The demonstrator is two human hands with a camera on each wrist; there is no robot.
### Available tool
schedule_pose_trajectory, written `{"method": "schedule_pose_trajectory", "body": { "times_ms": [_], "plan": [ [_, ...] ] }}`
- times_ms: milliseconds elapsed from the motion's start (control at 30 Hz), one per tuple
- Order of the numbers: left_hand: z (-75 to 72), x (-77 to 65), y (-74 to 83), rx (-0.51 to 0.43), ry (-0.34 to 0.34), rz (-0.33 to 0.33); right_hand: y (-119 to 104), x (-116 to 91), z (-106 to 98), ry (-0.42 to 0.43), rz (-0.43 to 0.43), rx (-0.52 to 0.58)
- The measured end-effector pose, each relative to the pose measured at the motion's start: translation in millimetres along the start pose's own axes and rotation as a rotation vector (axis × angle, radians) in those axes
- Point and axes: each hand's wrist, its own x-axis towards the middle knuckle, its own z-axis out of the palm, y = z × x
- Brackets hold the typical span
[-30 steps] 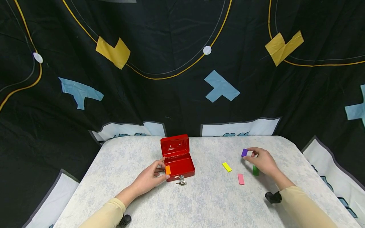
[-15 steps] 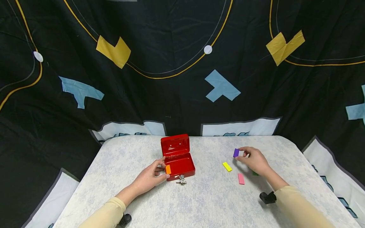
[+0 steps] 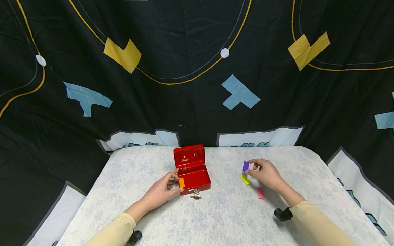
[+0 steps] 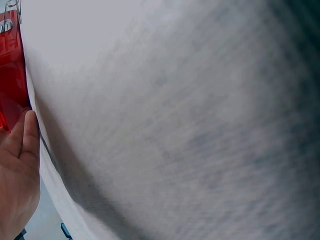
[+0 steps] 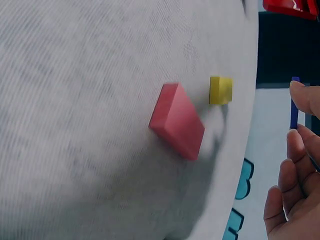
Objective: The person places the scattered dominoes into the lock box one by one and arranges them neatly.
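Observation:
A small red metal cash box [image 3: 201,182] stands with its lid [image 3: 189,156] raised at the table's middle. Inside, against its left wall, is an orange block [image 3: 181,182]. My left hand [image 3: 163,188] holds the box's left side, thumb at the front corner and forefinger toward the back. Between thumb and forefinger, my right hand [image 3: 265,174] pinches a purple block [image 3: 246,166] upright above the table. The purple block [image 5: 294,102] appears edge-on in the right wrist view. Below it lies a yellow block [image 3: 245,180], with a pink block [image 3: 260,193] nearer me.
A latch with small keys [image 3: 196,194] hangs at the box's front. The pale patterned tablecloth [image 3: 221,218] ends before a black curtain [image 3: 197,112] with tape pieces. A green block seen earlier is now hidden by the right hand or forearm.
My right hand has carried the purple block leftward, from beyond the yellow block to just above it. The green block has gone out of sight behind that arm. My left hand stays put.

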Motion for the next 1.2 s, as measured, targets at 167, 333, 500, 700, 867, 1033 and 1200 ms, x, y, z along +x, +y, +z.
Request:
{"method": "schedule_pose_trajectory", "body": {
  "times_ms": [167,333,500,700,867,1033,1200],
  "plan": [
    [-0.2,-0.2,0.1,0.001,0.0,-0.002,-7,1,5,-0.003,-0.026,0.003],
    [-0.5,-0.2,0.5,-0.005,-0.005,-0.006,-13,1,11,-0.013,-0.035,0.016],
    [-0.5,-0.3,1.3,-0.002,-0.003,-0.01,-20,1,16,-0.021,-0.053,0.019],
    [-0.4,-0.1,1.5,0.008,0.0,-0.009,-27,2,22,-0.026,-0.079,0.037],
    [-0.6,0.0,1.5,0.004,-0.004,-0.004,-31,3,26,-0.034,-0.086,0.055],
    [-0.2,-0.2,1.6,0.011,-0.002,-0.004,-36,4,31,-0.039,-0.105,0.059],
    [0.3,-1.1,1.9,0.007,0.007,0.01,-43,4,36,-0.054,-0.111,0.049]
  ]
}}
